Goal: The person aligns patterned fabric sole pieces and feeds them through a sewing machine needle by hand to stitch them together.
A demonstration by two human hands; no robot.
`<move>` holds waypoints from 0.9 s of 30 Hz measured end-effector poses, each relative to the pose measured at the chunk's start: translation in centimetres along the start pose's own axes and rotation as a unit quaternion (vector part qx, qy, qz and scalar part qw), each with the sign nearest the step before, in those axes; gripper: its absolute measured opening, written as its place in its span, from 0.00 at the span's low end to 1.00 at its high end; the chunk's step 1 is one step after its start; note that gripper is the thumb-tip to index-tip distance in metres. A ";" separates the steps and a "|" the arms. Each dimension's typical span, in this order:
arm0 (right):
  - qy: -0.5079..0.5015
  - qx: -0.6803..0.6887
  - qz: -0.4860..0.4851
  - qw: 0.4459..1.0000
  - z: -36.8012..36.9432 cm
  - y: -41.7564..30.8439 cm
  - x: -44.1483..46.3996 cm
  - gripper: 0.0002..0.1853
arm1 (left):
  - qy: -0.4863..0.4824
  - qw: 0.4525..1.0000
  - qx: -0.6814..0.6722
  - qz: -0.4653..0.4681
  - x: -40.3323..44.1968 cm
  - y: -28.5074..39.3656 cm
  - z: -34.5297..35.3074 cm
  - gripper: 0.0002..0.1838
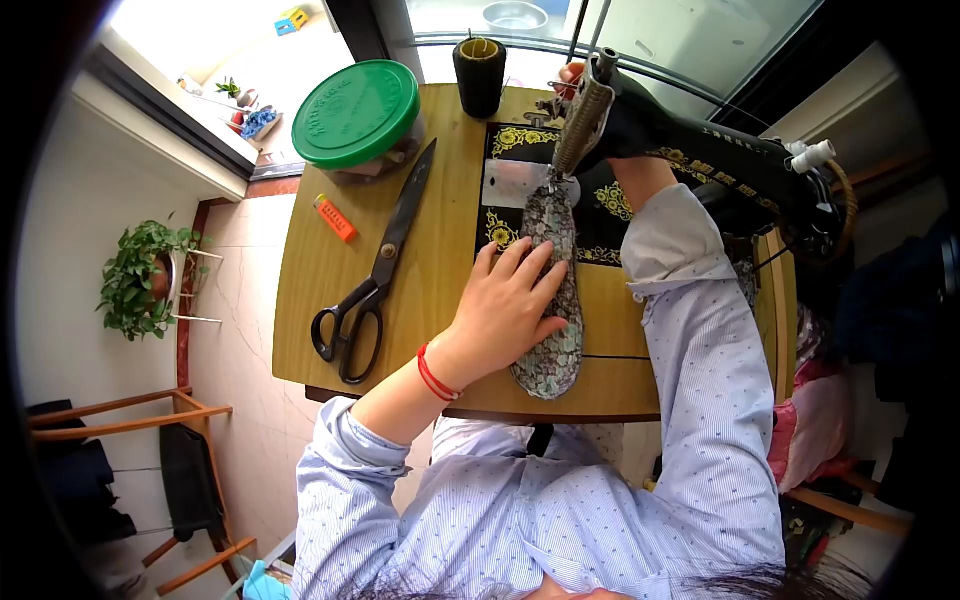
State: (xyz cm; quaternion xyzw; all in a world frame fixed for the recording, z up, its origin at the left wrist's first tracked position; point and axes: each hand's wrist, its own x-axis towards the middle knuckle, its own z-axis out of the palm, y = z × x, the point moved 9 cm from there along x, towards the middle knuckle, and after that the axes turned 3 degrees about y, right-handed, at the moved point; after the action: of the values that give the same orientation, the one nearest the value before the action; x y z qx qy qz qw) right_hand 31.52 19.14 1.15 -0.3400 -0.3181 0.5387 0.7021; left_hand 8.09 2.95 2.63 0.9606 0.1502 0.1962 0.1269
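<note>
A patterned shoe insole [551,365] lies lengthwise on the sewing machine bed, its far tip under the presser foot [554,186]. My left hand [512,300] rests on it with fingers stretched and spread, nothing gripped. The black sewing machine [690,150] has gold decoration and spans the right of the table. Behind its head reaches my right hand [570,76]; only a few fingertips show beside the needle-bar end, and the machine arm hides the rest. Whether those fingers hold anything cannot be seen.
Large black-handled scissors [388,250], an orange lighter [334,218], a green-lidded tub [358,115] and a black thread cone [480,78] stand or lie on the wooden table [440,200]. A white spool [812,155] sits on the machine. A potted plant [145,280] is at left.
</note>
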 end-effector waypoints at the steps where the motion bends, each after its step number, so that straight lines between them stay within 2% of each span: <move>1: -0.004 0.011 0.000 1.000 0.1 -0.1 -0.1 0.14 | -0.001 1.000 0.001 -0.001 -0.1 0.1 0.0 0.33; 7: 0.015 -0.052 0.002 0.999 -0.6 -0.6 -1.3 0.16 | 0.002 1.000 -0.003 -0.003 0.1 0.2 0.2 0.32; 11: 0.060 -0.217 0.031 0.974 -1.8 0.1 -2.6 0.17 | -0.002 1.000 -0.001 -0.003 0.0 0.1 0.3 0.32; 12: 0.079 -0.301 0.048 0.949 -1.9 0.1 -3.2 0.17 | -0.003 1.000 -0.001 -0.002 0.0 0.0 0.2 0.32; 13: 0.104 -0.412 0.081 0.901 -2.5 0.1 -3.9 0.17 | -0.002 1.000 0.003 0.000 0.1 0.0 0.1 0.32; 15: 0.129 -0.611 0.173 0.761 -3.1 0.0 -6.7 0.18 | -0.002 1.000 0.006 0.003 0.1 0.0 0.2 0.32; 17: 0.086 -0.669 0.119 0.728 0.0 -1.1 -10.3 0.19 | -0.003 1.000 0.012 0.004 0.0 0.0 0.1 0.32; 19: 0.018 -0.662 -0.096 0.743 6.1 -4.1 -15.8 0.12 | -0.005 1.000 0.015 0.004 0.0 0.0 0.0 0.32; 21: 0.050 -0.699 -0.139 0.700 9.0 -8.9 -20.3 0.06 | -0.005 1.000 0.016 0.000 0.0 0.0 0.2 0.32; 22: 0.051 -0.729 -0.291 0.617 10.6 -12.3 -22.4 0.02 | -0.004 1.000 0.017 0.000 0.0 0.0 0.2 0.32; 23: 0.078 -0.754 -0.397 0.517 11.1 -15.6 -24.3 0.01 | -0.003 1.000 0.019 0.002 0.0 0.0 0.2 0.32; 24: 0.122 -0.756 -0.452 0.457 9.7 -18.9 -25.5 0.03 | -0.004 1.000 0.019 0.001 -0.1 0.0 0.3 0.32; 25: 0.223 -0.789 -0.458 0.344 7.9 -22.1 -25.9 0.07 | -0.004 1.000 0.019 0.002 -0.1 0.0 0.4 0.32; 26: 0.283 -0.827 -0.413 0.258 4.9 -25.2 -25.6 0.16 | -0.004 1.000 0.020 0.002 -0.1 -0.1 0.4 0.32; 27: 0.338 -0.853 -0.343 0.203 0.1 -28.1 -25.1 0.27 | -0.004 1.000 0.020 0.002 -0.1 -0.1 0.4 0.32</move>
State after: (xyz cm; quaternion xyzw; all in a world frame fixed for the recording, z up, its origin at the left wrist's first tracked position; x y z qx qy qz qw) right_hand 41.11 -10.50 22.23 -0.7407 -0.4027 -0.5179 0.1448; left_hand 8.13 2.94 2.25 0.9640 0.1519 0.1898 0.1076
